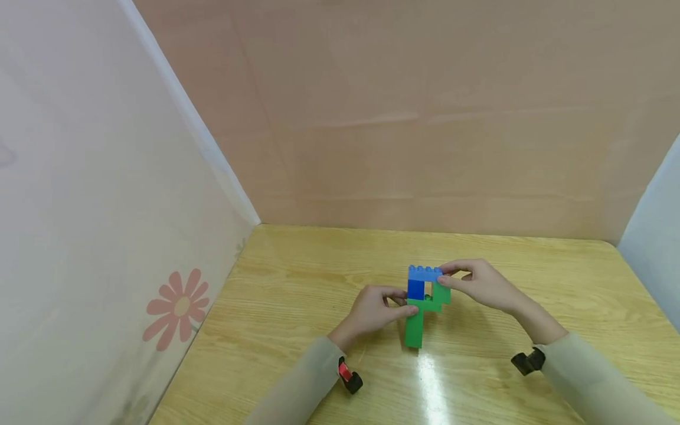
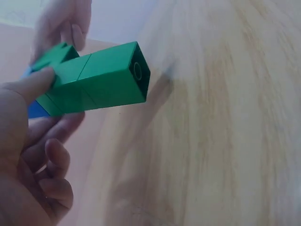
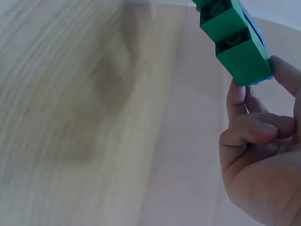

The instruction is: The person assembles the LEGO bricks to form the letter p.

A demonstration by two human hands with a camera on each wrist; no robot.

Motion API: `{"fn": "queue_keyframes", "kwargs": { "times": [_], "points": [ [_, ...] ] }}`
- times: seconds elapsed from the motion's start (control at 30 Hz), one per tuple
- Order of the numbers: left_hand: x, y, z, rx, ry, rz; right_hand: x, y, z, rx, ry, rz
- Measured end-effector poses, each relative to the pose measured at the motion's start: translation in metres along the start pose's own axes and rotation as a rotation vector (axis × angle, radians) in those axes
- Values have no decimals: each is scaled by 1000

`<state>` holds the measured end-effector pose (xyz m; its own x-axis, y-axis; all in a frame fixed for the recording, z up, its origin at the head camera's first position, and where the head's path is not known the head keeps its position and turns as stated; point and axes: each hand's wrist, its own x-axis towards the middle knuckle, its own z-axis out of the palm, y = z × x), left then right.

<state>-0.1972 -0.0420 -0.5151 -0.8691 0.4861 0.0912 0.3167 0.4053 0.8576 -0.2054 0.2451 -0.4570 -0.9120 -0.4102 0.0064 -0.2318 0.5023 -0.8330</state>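
Observation:
Both hands hold a P-shaped build of toy building bricks above the table. Its leg is a column of green bricks [image 1: 414, 327]; in the left wrist view the hollow lower end of the column [image 2: 103, 77] shows. Above sits a dark blue brick [image 1: 416, 290], topped by a lighter blue studded brick [image 1: 425, 274]. A green brick [image 1: 442, 293] hangs below its right end, leaving a gap in the middle. My left hand [image 1: 374, 310] pinches the column near the dark blue brick. With thumb and fingers, my right hand [image 1: 486, 286] pinches the upper right corner.
The build is over a wood-grain table [image 1: 297, 265]. Behind it rises a brownish panel [image 1: 425, 147]. At the left stands a pale wall [image 1: 106, 147] with a pink flower print [image 1: 182, 307]. Black wrist straps sit on both sleeves.

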Motion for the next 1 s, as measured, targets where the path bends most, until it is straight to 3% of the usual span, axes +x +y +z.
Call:
{"fn": "queue_keyframes", "kwargs": {
  "times": [0.27, 0.47, 1.0],
  "points": [
    [10, -11, 8, -8, 1, -165, 25, 43, 16, 60, -2, 112],
    [14, -15, 9, 21, 12, -244, 34, 56, 25, 105, 18, 182],
    [13, -26, 13, 65, 41, -213, 39, 69, 51, 47, 97, 241]
  ]
}}
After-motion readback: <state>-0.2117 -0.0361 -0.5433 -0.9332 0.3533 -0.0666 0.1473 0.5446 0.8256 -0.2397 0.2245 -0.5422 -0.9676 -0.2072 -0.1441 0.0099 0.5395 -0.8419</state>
